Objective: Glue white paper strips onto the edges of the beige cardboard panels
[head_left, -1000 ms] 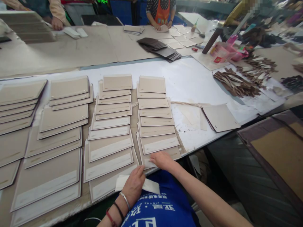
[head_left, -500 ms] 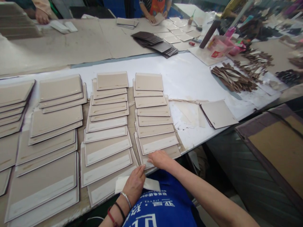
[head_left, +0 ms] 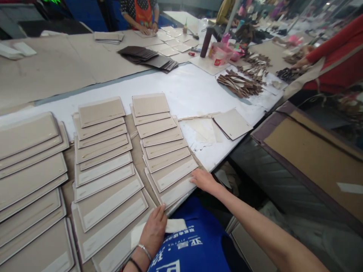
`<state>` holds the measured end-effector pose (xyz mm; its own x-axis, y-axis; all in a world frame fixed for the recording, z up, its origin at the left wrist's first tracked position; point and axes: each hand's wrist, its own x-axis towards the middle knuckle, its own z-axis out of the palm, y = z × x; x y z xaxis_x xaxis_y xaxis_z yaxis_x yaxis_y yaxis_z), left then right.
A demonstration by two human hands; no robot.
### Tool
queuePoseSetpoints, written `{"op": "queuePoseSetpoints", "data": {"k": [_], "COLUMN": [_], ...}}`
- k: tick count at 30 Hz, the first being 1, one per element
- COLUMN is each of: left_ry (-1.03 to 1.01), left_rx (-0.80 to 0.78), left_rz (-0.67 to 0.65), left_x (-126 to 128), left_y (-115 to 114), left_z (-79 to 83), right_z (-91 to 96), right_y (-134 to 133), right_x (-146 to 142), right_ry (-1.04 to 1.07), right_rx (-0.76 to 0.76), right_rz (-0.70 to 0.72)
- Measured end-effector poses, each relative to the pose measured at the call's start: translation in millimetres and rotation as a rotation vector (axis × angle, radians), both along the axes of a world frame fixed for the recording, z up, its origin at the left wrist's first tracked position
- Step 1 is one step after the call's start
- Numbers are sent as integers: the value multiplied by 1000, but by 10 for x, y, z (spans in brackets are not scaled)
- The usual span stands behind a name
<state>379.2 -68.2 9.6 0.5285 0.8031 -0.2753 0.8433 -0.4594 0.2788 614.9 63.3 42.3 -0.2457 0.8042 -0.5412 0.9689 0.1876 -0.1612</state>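
Several overlapping rows of beige cardboard panels lie fanned out on the white table in front of me. My left hand lies flat, fingers together, on a white strip of paper at the near table edge. My right hand rests with fingers stretched out on the nearest panel of the rightmost row, at its right corner. Neither hand holds anything.
A single beige panel lies apart at the right over scraps of paper. Dark panels and brown strips lie farther back. A person in an orange apron works across; a red-sleeved person stands right. A brown board lies below the table edge.
My view has swung right and the rows now sit further left. My right hand slid along the nearest panel toward its right corner. My left hand stays on the white strip.
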Motion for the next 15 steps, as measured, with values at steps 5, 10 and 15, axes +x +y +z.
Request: {"op": "queuePoseSetpoints", "data": {"k": [5,10,15], "left_ry": [48,60,50], "left_rx": [36,113,104], "left_rz": [-61,-101,-89], "left_x": [-21,-12,-6], "left_y": [-2,-14,-13], "left_z": [-27,-34,-32], "right_z": [-54,-93,-124], "right_y": [-41,-49,-51], "right_x": [-16,-2,6], "right_ry": [20,29,36], "right_rx": [29,47,60], "right_rz": [-34,-42,-42]}}
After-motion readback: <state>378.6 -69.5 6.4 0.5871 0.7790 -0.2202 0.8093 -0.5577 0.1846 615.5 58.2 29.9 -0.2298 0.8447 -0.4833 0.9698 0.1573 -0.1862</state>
